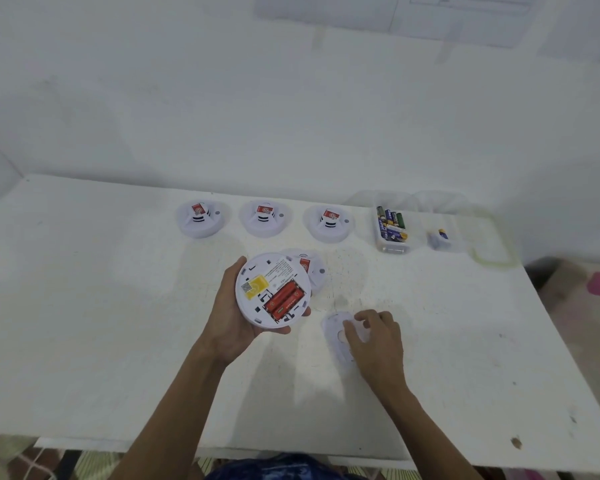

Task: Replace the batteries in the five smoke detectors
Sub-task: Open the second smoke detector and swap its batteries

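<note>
My left hand (227, 318) grips a round white smoke detector (253, 296), held back side up above the table. Its compartment shows two red batteries (284, 299) beside a yellow sticker. My right hand (378, 337) rests on the detached white back plate (336, 336) lying flat on the table, fingers curled over its edge. Another detector (314, 268) lies just behind the held one. Three more detectors (201, 218) (265, 218) (329, 221) stand in a row at the back.
A clear box (392, 228) with several blue, black and green batteries sits at the back right. A second clear box (440, 237) beside it holds one battery. The white table (118, 341) meets a white wall behind; its right edge drops off near a patterned floor.
</note>
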The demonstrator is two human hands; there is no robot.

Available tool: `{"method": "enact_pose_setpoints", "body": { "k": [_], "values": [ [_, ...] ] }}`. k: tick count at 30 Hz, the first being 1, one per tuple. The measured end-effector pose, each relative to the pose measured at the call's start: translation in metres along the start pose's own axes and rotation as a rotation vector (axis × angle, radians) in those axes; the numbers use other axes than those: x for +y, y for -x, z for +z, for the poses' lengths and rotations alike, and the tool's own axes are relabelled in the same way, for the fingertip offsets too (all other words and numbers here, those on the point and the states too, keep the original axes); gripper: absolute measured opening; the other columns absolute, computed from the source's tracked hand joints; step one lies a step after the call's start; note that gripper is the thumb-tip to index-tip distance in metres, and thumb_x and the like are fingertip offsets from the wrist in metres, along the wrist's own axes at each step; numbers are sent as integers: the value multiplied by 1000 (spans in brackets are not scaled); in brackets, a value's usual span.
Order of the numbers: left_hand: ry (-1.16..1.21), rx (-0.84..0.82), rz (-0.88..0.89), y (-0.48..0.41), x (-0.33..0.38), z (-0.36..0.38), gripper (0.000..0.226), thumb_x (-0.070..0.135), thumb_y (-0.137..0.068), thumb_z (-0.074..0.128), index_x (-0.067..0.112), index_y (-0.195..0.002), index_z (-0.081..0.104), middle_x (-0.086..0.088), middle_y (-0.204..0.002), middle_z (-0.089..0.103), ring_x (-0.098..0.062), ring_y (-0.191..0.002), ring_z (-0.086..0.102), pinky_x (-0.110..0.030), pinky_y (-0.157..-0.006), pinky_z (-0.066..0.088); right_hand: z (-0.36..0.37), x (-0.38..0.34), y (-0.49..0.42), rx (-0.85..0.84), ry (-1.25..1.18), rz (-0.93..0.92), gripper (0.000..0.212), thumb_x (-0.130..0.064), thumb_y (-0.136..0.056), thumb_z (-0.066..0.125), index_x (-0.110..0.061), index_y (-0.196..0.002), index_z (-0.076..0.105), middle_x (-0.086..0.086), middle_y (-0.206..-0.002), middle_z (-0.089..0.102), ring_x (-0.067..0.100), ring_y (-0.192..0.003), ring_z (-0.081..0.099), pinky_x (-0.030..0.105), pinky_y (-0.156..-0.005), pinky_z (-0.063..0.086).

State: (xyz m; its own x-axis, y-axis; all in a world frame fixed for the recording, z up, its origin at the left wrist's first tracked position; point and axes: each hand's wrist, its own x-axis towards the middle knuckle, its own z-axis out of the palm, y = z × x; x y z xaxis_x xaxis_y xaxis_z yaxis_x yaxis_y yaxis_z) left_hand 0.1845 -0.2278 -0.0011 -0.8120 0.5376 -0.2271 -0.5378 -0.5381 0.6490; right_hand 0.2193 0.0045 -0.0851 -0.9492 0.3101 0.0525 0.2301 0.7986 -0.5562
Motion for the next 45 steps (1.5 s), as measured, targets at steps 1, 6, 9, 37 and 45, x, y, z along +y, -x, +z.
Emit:
{"method": "enact_pose_setpoints", "body": {
  "k": [1,6,9,37,45],
  "values": [
    [3,3,0,0,0,0,74,64,-61,72,21,-120,66,-22,-117,65,-46,-98,65,-39,-60,60,-7,-9,1,7,-55,9,24,-32,-89,62,-14,-104,65,1,-104,61,13,-92,50,21,-78,39],
    [28,72,13,-3,-1,-5,74,62,-63,72,19,-123,63,-23,-120,63,-49,-99,63,-41,-59,60,-46,-60,9,128,-299,-198,10,-23,-87,64,-18,-96,65,-4,-92,58,2,-77,54,7,-68,38],
    [-21,199,77,-2,-2,0,48,57,-87,41,26,-105,74,-13,-109,71,-39,-90,69,-42,-56,60,-64,-89,16,132,-361,-347,24,-37,-85,57,-17,-97,66,-7,-92,59,-3,-77,53,1,-69,38],
    [-29,247,135,0,5,24,72,36,-102,13,33,-74,79,3,-85,76,-11,-75,72,-25,-62,58,-63,-138,24,22,-96,-486,23,-40,-79,62,-24,-95,60,-4,-99,56,16,-87,50,38,-72,50],
    [-26,142,64,6,9,21,52,46,-81,33,23,-83,79,-6,-91,75,-23,-75,71,-38,-55,57,-82,-133,0,-150,-2,-867,11,-32,-85,58,-25,-88,66,-5,-91,54,17,-84,44,37,-72,43]
  ]
}}
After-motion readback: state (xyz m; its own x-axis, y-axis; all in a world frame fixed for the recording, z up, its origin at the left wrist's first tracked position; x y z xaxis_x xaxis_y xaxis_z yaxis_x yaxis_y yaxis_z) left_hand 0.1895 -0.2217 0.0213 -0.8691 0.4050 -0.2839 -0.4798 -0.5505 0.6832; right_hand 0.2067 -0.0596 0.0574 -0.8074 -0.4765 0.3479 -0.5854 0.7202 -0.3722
